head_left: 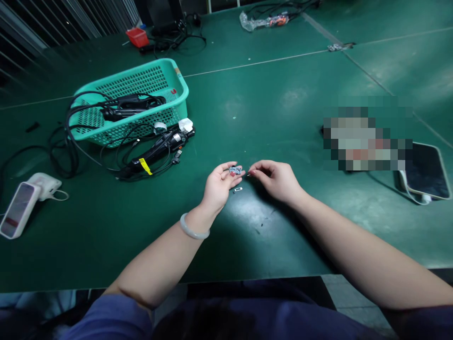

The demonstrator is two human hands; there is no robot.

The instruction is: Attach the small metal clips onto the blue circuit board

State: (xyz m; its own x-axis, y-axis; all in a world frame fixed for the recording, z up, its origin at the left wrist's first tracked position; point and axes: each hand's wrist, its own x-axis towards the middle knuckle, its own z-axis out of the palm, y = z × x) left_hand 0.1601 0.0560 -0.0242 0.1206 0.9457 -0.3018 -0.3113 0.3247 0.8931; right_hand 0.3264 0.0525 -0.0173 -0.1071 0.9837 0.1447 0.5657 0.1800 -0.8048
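Observation:
My left hand (pixel 218 185), with a pale bangle (pixel 194 228) at its wrist, holds a small circuit board (pixel 235 170) between thumb and fingers. Just to the right, my right hand (pixel 277 178) is closed in a pinch, thumb against forefinger. Something tiny may be at those fingertips, too small to name. Between the two hands is a narrow gap. Below the left fingertips, a small flat piece with a white frame (pixel 238 189) lies on the green table (pixel 226 255).
At the left stands a green plastic basket (pixel 184 94) with black cables and a tool inside. Beside it lies a black corded tool (pixel 155 153) with a yellow tag. Phones lie at far left (pixel 20 210) and right (pixel 426 170). A red box (pixel 137 37) is at the back.

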